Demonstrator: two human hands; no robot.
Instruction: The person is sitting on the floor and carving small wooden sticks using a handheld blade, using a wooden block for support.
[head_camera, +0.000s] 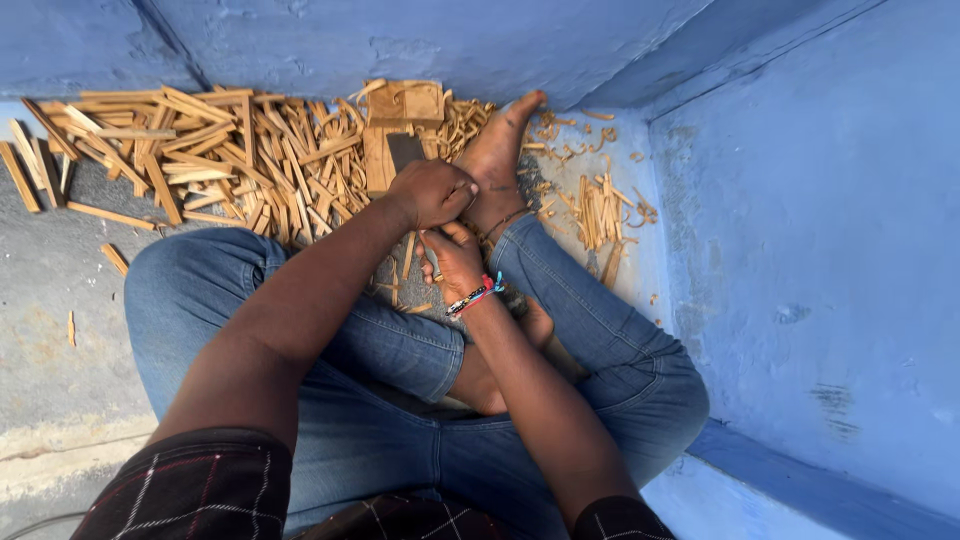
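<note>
I sit cross-legged on the floor in blue jeans. My left hand (430, 192) is closed in a fist around a tool with a dark flat blade (405, 150), which rests against an upright wooden block (378, 160). Just below it, my right hand (455, 262), with a beaded bracelet at the wrist, pinches a thin wooden strip (409, 255) that points down toward my knee. My bare foot (495, 155) stretches out right beside both hands. What lies under the fist is hidden.
A large heap of cut wooden sticks (200, 150) covers the floor at the left, along the blue wall. A smaller pile of strips and curled shavings (597, 210) lies in the right corner. A square wooden piece (408, 100) sits behind the block.
</note>
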